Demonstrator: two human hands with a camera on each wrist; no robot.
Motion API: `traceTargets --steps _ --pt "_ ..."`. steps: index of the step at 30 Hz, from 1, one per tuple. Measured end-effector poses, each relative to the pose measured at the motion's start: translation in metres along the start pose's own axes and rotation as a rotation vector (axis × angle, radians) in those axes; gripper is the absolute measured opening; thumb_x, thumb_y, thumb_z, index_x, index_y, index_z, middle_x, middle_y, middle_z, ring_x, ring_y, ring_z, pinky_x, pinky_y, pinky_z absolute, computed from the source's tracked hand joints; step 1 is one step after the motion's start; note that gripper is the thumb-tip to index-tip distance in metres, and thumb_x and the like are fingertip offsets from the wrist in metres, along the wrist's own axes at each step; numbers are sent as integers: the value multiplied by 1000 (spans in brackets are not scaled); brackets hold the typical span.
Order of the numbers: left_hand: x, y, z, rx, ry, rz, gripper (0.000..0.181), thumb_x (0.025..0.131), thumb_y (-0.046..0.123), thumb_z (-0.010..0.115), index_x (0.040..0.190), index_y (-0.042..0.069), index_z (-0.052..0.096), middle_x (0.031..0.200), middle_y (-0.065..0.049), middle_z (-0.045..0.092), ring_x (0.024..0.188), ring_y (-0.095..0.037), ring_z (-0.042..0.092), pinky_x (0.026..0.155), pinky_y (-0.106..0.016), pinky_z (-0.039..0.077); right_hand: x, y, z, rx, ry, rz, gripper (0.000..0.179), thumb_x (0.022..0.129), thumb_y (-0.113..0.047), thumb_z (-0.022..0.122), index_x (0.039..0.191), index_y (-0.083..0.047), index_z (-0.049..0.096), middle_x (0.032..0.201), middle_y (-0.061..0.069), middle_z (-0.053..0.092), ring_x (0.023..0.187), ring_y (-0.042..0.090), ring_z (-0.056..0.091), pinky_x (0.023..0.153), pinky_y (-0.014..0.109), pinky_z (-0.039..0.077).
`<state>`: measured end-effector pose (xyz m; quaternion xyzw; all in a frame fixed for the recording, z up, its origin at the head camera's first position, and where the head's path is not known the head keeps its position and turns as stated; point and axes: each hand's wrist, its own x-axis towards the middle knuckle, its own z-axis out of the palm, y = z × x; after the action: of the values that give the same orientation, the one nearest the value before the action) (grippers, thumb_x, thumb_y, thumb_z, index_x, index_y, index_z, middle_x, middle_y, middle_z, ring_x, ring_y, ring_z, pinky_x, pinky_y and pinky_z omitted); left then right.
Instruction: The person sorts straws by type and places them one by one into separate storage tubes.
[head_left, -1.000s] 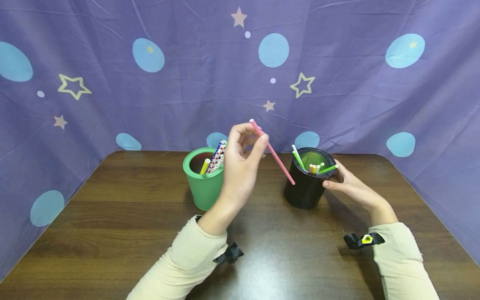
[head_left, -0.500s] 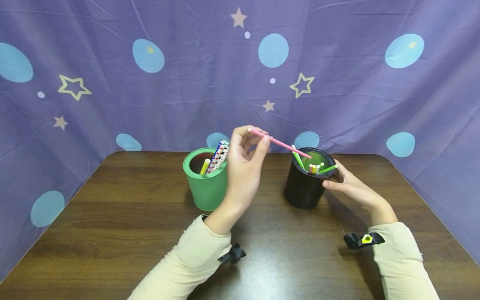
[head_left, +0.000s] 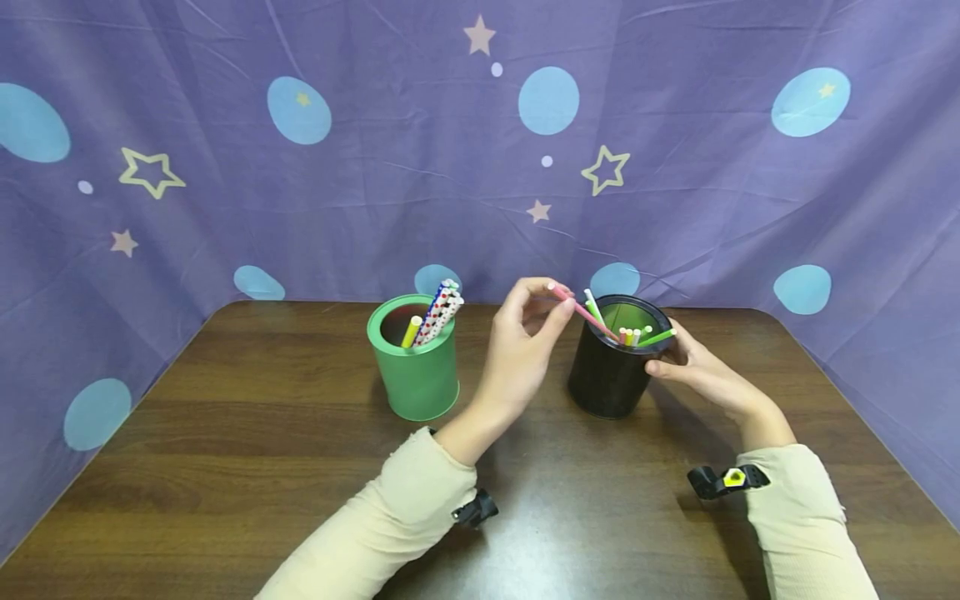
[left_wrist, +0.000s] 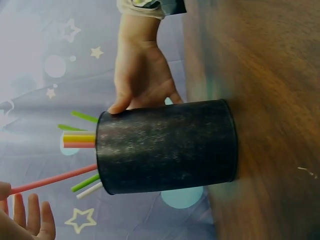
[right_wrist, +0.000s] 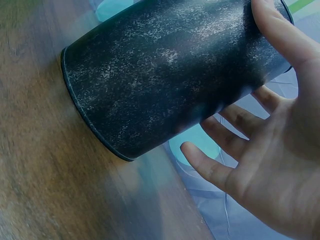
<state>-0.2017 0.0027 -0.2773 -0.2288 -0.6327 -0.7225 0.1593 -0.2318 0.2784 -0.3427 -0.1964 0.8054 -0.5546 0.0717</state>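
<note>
My left hand (head_left: pixel 517 358) pinches a pink straw (head_left: pixel 587 317) by its upper part between thumb and fingers. The straw slants down to the right, its lower end inside the mouth of the black can (head_left: pixel 607 383). Several straws, green, white, yellow and pink, poke out of this upright can. My right hand (head_left: pixel 708 379) holds the can's right side near the rim, thumb in front and fingers behind. In the right wrist view the thumb lies on the black wall (right_wrist: pixel 165 75), with some fingertips against its side. The left wrist view shows the pink straw (left_wrist: pixel 55 178) entering the can.
A green can (head_left: pixel 420 383) stands left of my left hand, with one yellow straw (head_left: pixel 411 332) and several patterned straws (head_left: pixel 438 317) leaning in it. Both cans stand on a brown wooden table (head_left: pixel 262 467). A purple curtain (head_left: pixel 420 192) hangs behind.
My left hand has moved right and slightly down. The pink straw's lower end rose from in front of the black can, then went into its mouth. My right hand has stayed put.
</note>
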Motion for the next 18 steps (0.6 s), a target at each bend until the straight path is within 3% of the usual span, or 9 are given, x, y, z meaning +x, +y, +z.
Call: traceTargets --steps 10,18 --pt "-6 -12 5 102 -93 -93 16 97 9 62 111 0 63 108 -11 66 94 -12 63 82 -26 52 2 3 -1 -27 12 12 76 95 -8 61 156 -6 16 146 20 37 126 6 41 97 16 37" --pt "-8 -18 7 169 -148 -124 20 97 14 64 114 2 67 108 -9 69 95 -14 65 78 -25 51 1 2 -2 -40 9 23 77 96 -9 60 157 -8 14 147 21 37 126 8 40 96 16 37"
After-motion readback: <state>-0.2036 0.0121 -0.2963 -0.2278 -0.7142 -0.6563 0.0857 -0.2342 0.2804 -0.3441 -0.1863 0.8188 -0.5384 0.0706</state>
